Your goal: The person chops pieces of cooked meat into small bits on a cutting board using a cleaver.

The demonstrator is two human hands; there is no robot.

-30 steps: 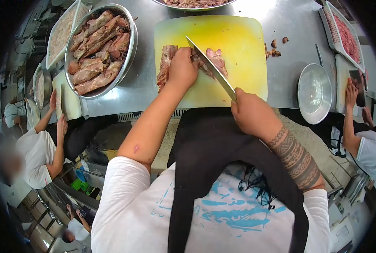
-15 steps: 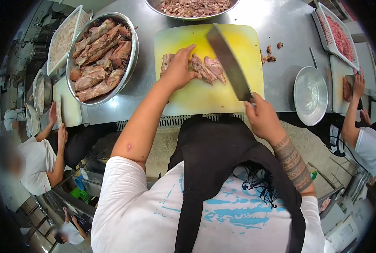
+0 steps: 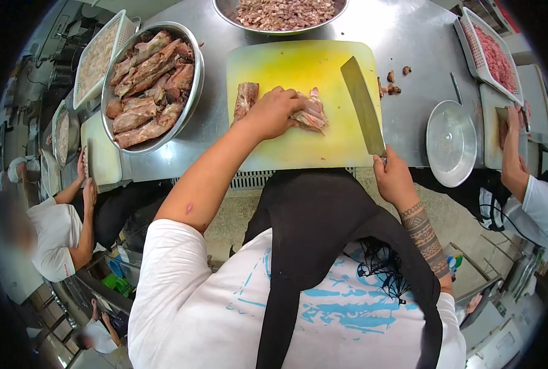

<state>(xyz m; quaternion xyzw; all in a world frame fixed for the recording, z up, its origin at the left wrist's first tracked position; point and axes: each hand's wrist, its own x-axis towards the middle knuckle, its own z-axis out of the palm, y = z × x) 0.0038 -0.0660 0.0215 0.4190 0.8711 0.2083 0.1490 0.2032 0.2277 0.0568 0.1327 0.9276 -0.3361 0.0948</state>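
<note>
On the yellow-stained cutting board (image 3: 280, 58), my left hand (image 3: 275, 114) curls its fingers over several slices of cooked meat (image 3: 312, 115), gathering them close together. Part of the slices is hidden beneath the hand. A whole brown meat piece (image 3: 246, 98) lies at the board's left side, just beyond my left wrist. My right hand (image 3: 395, 178) is closed round the handle of a cleaver (image 3: 363, 104). Its broad blade lies over the right part of the board, apart from the meat.
Left stands a steel bowl (image 3: 195, 101) of long meat pieces; behind, a bowl (image 3: 286, 29) of diced meat. An empty metal pan (image 3: 451, 144) and meat scraps (image 3: 391, 89) are to the right. Co-workers' hands (image 3: 88, 184) work at both sides, near baskets (image 3: 129, 31) of meat.
My left hand has closed from spread fingers over the slices, pulling them together. My right hand has moved the cleaver right and down, away from the meat.
</note>
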